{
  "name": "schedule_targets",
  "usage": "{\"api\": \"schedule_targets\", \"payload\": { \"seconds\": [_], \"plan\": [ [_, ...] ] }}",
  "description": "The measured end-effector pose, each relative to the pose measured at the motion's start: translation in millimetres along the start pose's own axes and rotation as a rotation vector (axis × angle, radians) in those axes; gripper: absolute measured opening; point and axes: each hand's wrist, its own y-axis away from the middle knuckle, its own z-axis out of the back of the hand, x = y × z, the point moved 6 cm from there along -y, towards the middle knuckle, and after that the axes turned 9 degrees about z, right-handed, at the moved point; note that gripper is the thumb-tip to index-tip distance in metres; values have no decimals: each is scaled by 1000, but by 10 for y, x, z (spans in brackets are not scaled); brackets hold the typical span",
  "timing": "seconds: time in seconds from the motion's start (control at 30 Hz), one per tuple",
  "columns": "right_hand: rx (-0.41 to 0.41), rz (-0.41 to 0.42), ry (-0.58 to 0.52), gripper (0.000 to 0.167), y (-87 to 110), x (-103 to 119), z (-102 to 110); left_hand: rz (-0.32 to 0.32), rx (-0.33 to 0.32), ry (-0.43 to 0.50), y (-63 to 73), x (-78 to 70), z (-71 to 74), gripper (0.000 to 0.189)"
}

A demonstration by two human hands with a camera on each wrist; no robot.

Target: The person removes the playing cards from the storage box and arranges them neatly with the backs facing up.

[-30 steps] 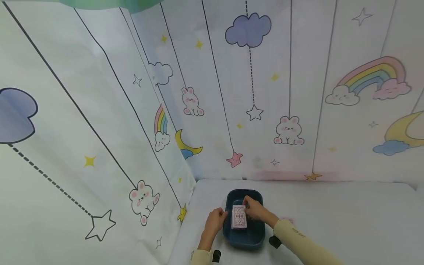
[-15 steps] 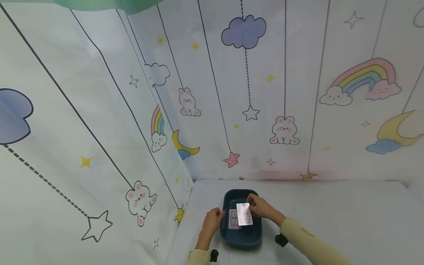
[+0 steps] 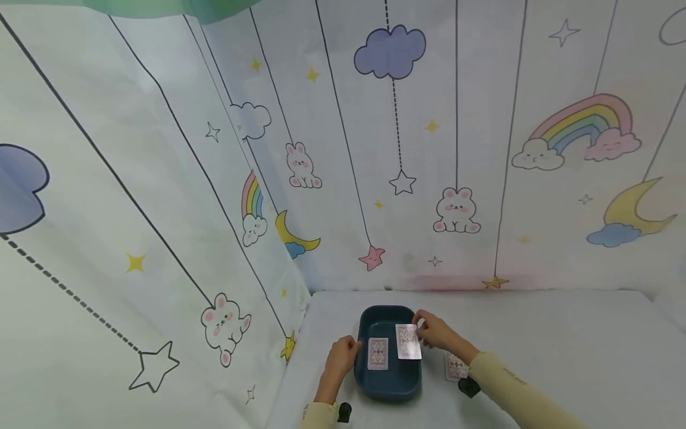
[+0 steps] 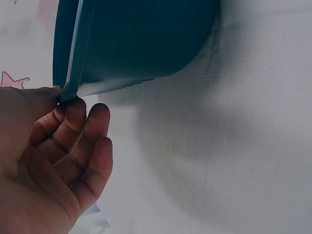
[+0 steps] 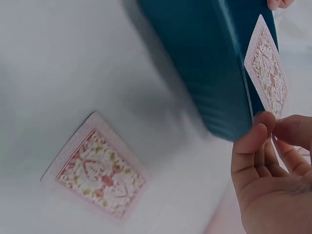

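Note:
A dark blue tray stands on the white table. At its left rim my left hand pinches the edge between thumb and fingers, as the left wrist view shows of the same hand. Above the tray's right side my right hand pinches one playing card by a corner, its patterned red back showing. Other playing cards lie face down in the left half of the tray; how many is hard to tell. In the right wrist view the held card is tilted beside the tray wall.
On the table right of the tray lies a face-down playing card, partly under the right forearm in the head view. A patterned white curtain hangs behind and to the left of the table.
My right hand has lifted the card off the cards in the tray and carried it right, to the tray's right rim. The left hand stays at the left rim.

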Motion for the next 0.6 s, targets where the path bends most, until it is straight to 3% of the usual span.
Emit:
{"api": "schedule_targets", "payload": {
  "seconds": [0.6],
  "plan": [
    [-36, 78, -5, 20, 352, -391, 484, -42, -12, -3, 30, -47, 31, 25]
  ]
}}
